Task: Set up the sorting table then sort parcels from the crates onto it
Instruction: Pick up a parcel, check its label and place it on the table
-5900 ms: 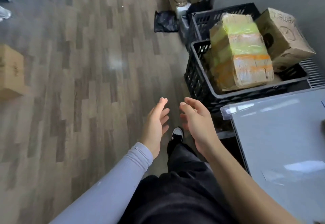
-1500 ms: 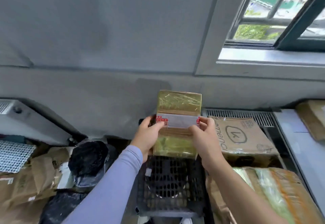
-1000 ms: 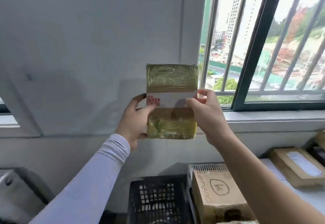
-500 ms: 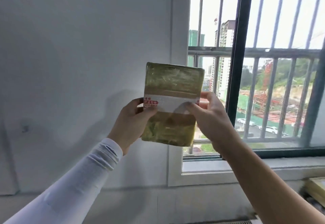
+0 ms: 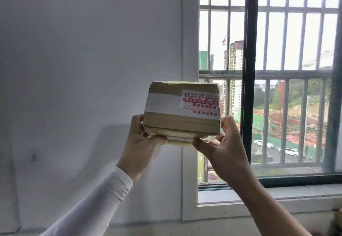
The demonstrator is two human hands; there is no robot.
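Up in front of the camera, at about the middle of the view, a small parcel (image 5: 182, 112) is held in the air between two hands. It is a brown cardboard box wrapped in clear tape, with a wide white band going around it and a white label with red printed characters on the right part of the facing side; the characters stand upside down. The box is tilted so that one broad side faces the camera and its lower edge comes toward the viewer. The left hand (image 5: 141, 143) holds the lower left corner: its thumb is curled over the near bottom edge and the other fingers go behind the box, where they cannot be seen. The right hand (image 5: 222, 148) holds the lower right corner in the same way, with the thumb pressing under the near edge and the fingers bent around the right side of the box. The left arm wears a pale long sleeve (image 5: 100, 200) that ends at the wrist, and the right forearm is bare. Behind the parcel on the left stands a plain white wall (image 5: 83, 50). On the right is a window (image 5: 268, 87) with a dark frame and light metal bars, and through it tall buildings, green fencing and parked cars are visible outside. Below the window runs a pale sill (image 5: 277, 195).
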